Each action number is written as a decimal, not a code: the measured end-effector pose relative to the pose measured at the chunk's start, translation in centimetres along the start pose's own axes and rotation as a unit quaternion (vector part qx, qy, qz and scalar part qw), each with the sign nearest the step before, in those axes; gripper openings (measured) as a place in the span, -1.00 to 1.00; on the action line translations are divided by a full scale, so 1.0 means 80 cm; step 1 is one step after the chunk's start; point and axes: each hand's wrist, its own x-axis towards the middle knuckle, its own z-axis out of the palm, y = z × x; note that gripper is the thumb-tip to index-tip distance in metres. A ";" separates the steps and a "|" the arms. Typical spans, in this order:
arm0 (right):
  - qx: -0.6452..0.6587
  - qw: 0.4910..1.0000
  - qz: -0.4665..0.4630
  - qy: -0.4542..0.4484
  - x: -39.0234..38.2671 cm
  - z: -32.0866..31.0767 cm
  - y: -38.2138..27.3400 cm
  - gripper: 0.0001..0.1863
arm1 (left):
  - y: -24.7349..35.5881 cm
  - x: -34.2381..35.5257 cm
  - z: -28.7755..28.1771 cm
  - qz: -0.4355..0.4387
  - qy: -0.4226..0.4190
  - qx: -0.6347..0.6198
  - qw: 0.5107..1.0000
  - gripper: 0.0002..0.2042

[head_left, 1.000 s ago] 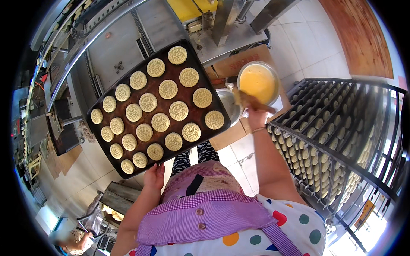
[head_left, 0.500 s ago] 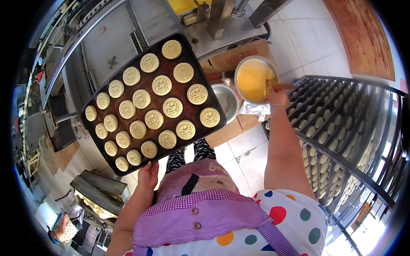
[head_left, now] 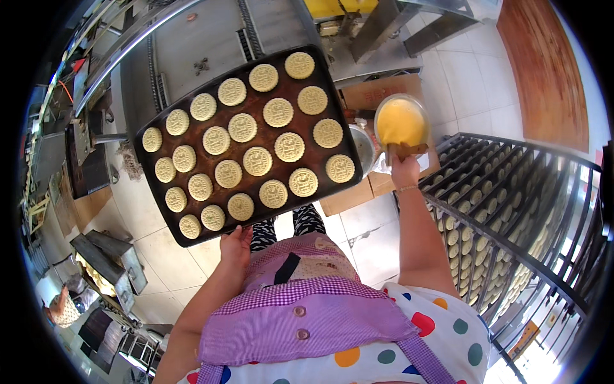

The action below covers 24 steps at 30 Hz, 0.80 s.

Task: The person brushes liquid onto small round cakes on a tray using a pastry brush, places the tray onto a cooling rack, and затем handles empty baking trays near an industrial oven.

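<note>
A dark baking tray (head_left: pixel 206 164) carries rows of round, pale, pattern-stamped pastries (head_left: pixel 258 161). My left hand (head_left: pixel 236 243) grips its near edge, the fingers partly hidden by the tray. To the right stands a round bowl (head_left: pixel 401 118) of yellow liquid that looks like egg wash. My right hand (head_left: pixel 406 170) is closed around a flat, wide brush (head_left: pixel 409 150) at the near rim of this bowl. The brush's bristle ends are hard to make out against the liquid. Beside the bowl, partly behind the tray's right corner, sits a metal basin (head_left: pixel 362 148).
A black metal rack (head_left: pixel 505 153) filled with similar pastries stands close on the right. Beyond the tray lies a metal machine bed (head_left: pixel 211 38) with chains. Cardboard (head_left: pixel 384 89) lies around the bowl. A wooden board (head_left: pixel 543 70) is at the far right.
The brush has come from inside the bowl's right side to its near rim with my right hand. The whole view has shifted, and the tray appears farther right, turned slightly, still in my left hand.
</note>
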 end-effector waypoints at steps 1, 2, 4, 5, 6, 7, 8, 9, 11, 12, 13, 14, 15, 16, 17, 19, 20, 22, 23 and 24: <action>-0.039 0.999 -0.035 -0.007 -0.004 -0.007 0.005 -0.45 | -0.002 -0.001 -0.002 0.000 -0.009 -0.010 1.000 -0.80; -0.076 0.994 -0.074 -0.016 -0.009 -0.012 0.000 -0.45 | -0.005 0.001 -0.008 -0.007 -0.007 -0.016 1.000 -0.80; 0.307 0.942 0.121 -0.057 -0.019 -0.030 -0.027 -0.41 | -0.010 0.006 -0.021 -0.013 -0.030 -0.026 0.999 -0.85; 0.368 0.918 0.138 -0.046 -0.024 -0.043 -0.063 -0.36 | -0.005 0.002 -0.022 -0.031 -0.046 0.002 0.998 -0.84; 0.405 0.904 0.134 -0.012 -0.028 -0.045 -0.089 -0.35 | 0.001 -0.006 -0.021 -0.051 -0.060 0.031 0.996 -0.84; 0.443 0.889 0.115 -0.026 -0.034 -0.042 -0.126 -0.34 | 0.009 -0.013 -0.026 -0.071 -0.074 0.060 0.993 -0.83; 0.481 0.871 0.096 -0.038 -0.043 -0.031 -0.169 -0.33 | 0.018 -0.014 -0.036 -0.089 -0.096 0.112 0.985 -0.83; 0.510 0.853 0.081 -0.073 -0.053 -0.012 -0.214 -0.36 | 0.027 -0.016 -0.046 -0.107 -0.117 0.163 0.974 -0.82; 0.519 0.841 0.056 -0.142 -0.070 0.037 -0.297 -0.39 | 0.044 -0.018 -0.063 -0.130 -0.146 0.276 0.941 -0.82; 0.499 0.846 0.045 -0.180 -0.078 0.065 -0.335 -0.40 | 0.049 -0.017 -0.077 -0.095 -0.152 0.313 0.932 -0.82; 0.514 0.834 0.016 -0.200 -0.085 0.093 -0.368 -0.42 | 0.051 -0.015 -0.094 -0.063 -0.157 0.352 0.920 -0.83; 0.528 0.820 -0.013 -0.221 -0.091 0.121 -0.399 -0.44 | 0.054 -0.014 -0.109 -0.030 -0.162 0.390 0.906 -0.83; 0.529 0.817 -0.022 -0.227 -0.096 0.144 -0.429 -0.44 | 0.060 -0.015 -0.120 -0.017 -0.154 0.408 0.900 -0.82; 0.530 0.814 -0.032 -0.234 -0.100 0.165 -0.456 -0.44 | 0.066 -0.017 -0.130 -0.005 -0.145 0.427 0.893 -0.80; 0.518 0.820 -0.037 -0.242 -0.104 0.183 -0.477 -0.43 | 0.070 -0.020 -0.141 0.008 -0.136 0.445 0.885 -0.79; 0.474 0.847 -0.053 -0.235 -0.110 0.214 -0.503 -0.46 | 0.069 -0.016 -0.167 0.008 -0.122 0.419 0.900 -0.80; 0.413 0.884 -0.083 -0.202 -0.098 0.232 -0.497 -0.48 | 0.070 -0.014 -0.176 0.010 -0.118 0.408 0.905 -0.80; 0.273 0.946 -0.133 -0.116 -0.060 0.247 -0.466 -0.51 | 0.074 -0.009 -0.189 0.011 -0.107 0.379 0.919 -0.80; 0.192 0.969 -0.145 -0.063 -0.043 0.241 -0.453 -0.52 | 0.076 -0.007 -0.195 0.011 -0.101 0.365 0.925 -0.80; 0.099 0.984 -0.150 0.000 -0.026 0.223 -0.441 -0.52 | 0.077 -0.008 -0.206 0.008 -0.089 0.351 0.932 -0.80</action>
